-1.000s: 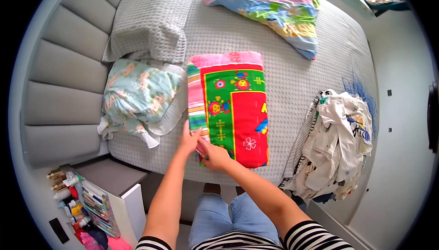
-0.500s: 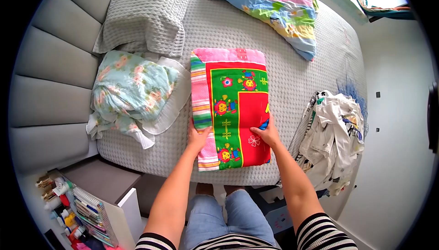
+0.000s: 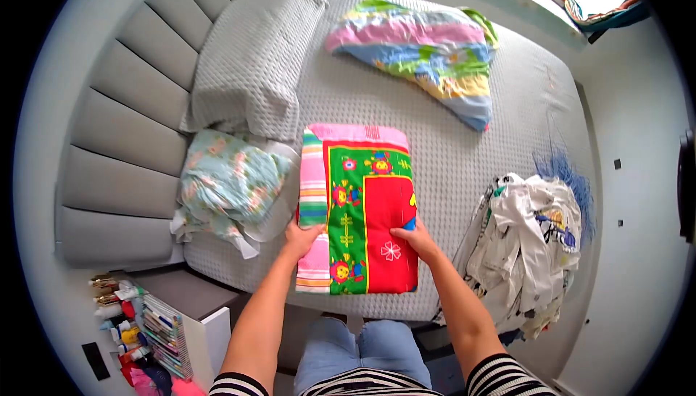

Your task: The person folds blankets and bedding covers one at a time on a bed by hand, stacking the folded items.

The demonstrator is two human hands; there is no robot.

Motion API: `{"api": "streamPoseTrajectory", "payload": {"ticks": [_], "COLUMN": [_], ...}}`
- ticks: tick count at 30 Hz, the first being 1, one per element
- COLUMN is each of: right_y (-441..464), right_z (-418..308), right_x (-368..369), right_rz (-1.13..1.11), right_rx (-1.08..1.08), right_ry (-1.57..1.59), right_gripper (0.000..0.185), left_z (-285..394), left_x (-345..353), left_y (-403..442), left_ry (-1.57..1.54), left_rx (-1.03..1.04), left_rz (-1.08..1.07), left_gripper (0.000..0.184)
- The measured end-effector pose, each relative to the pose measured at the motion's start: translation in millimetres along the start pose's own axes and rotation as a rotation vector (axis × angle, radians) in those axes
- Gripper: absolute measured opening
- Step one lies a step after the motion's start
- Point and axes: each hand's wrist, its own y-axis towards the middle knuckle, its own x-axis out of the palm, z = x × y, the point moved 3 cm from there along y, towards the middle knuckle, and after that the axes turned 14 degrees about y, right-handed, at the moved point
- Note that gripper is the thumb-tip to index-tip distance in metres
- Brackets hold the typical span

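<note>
A folded, padded blanket [image 3: 370, 207] in red, green and pink, with cartoon figures and a striped border, lies at the near edge of the bed. My left hand [image 3: 303, 236] grips its left side, thumb on top of the striped border. On the opposite side my right hand [image 3: 417, 238] holds the red part, thumb on top near the white flower print. The fingers of both hands are partly hidden at the blanket's sides.
Left of the blanket lies a floral cloth [image 3: 228, 178], below a grey pillow [image 3: 254, 63]. A colourful striped cloth [image 3: 435, 52] lies farther back on the bed [image 3: 362, 95]. White clothes [image 3: 522, 244] are heaped at right. A bedside cabinet [image 3: 174, 284] stands lower left.
My hands have gone from together at the blanket's lower left to one on each side. The blanket's lower left border now lies flat. The camera view has shifted.
</note>
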Motion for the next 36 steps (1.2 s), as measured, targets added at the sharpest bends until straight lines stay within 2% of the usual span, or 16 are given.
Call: {"api": "streamPoseTrajectory", "payload": {"ticks": [4,7,10,14,16,20,21,24,25,27,29,30,31,32,34,36], "right_y": [-10.9,-18.3,-8.0,-0.2,15.5,61.3,75.3,119.5,138.1,183.6,232.3,262.6,274.2,280.8,324.2,347.5], "right_z": [-16.9,-18.4,-18.5,-34.5,-33.5,-37.8,-41.5,-55.4,-65.9,-87.5,-112.0,-123.4,-140.9,-150.2,-129.8,-100.6], "right_x": [17.8,32.5,50.0,100.3,122.0,178.3,198.5,256.3,279.4,323.7,374.2,392.2,415.9,435.7,446.2,446.4], "right_rz": [-0.098,-0.122,-0.131,-0.152,-0.117,-0.082,-0.138,-0.183,-0.188,-0.194,-0.208,-0.151,-0.103,-0.052,-0.028,-0.063], "right_rx": [-0.133,-0.230,-0.256,-0.257,-0.256,-0.293,-0.371,-0.411,-0.447,-0.496,-0.592,-0.588,-0.651,-0.709,-0.917,-0.772], "right_ry": [-0.183,-0.229,-0.214,-0.175,-0.255,-0.354,-0.320,-0.266,-0.302,-0.374,-0.261,-0.380,-0.419,-0.456,-0.621,-0.698], "right_gripper": [0.075,0.076,0.075,0.075,0.074,0.072,0.072,0.071,0.071,0.071,0.074,0.084,0.091,0.098,0.108,0.109], "left_z": [41.0,43.1,56.7,71.2,71.3,56.1,56.3,54.9,56.7,60.6,80.6,78.5,72.3,98.5,115.1,107.1], "left_x": [-20.4,-31.8,-58.5,-105.8,-130.9,-184.6,-201.4,-250.2,-267.9,-311.1,-355.4,-373.9,-387.5,-403.3,-404.3,-376.9], "left_y": [-18.2,-27.0,-29.6,-15.2,0.3,50.8,67.1,120.7,143.8,203.4,265.7,308.8,348.5,352.4,366.9,369.5], "left_ry": [0.055,0.193,0.116,0.109,0.118,0.161,0.183,0.159,0.161,0.205,0.254,0.285,0.411,0.429,0.860,0.944], "left_rx": [0.131,0.218,0.148,0.150,0.184,0.200,0.207,0.259,0.317,0.319,0.313,0.289,0.354,0.384,0.355,0.390], "left_rz": [0.122,0.330,0.222,0.198,0.246,0.301,0.320,0.340,0.405,0.373,0.386,0.362,0.525,0.555,0.654,0.433], "left_gripper": [0.050,0.048,0.049,0.045,0.044,0.042,0.042,0.040,0.040,0.041,0.042,0.048,0.065,0.084,0.089,0.085]}}
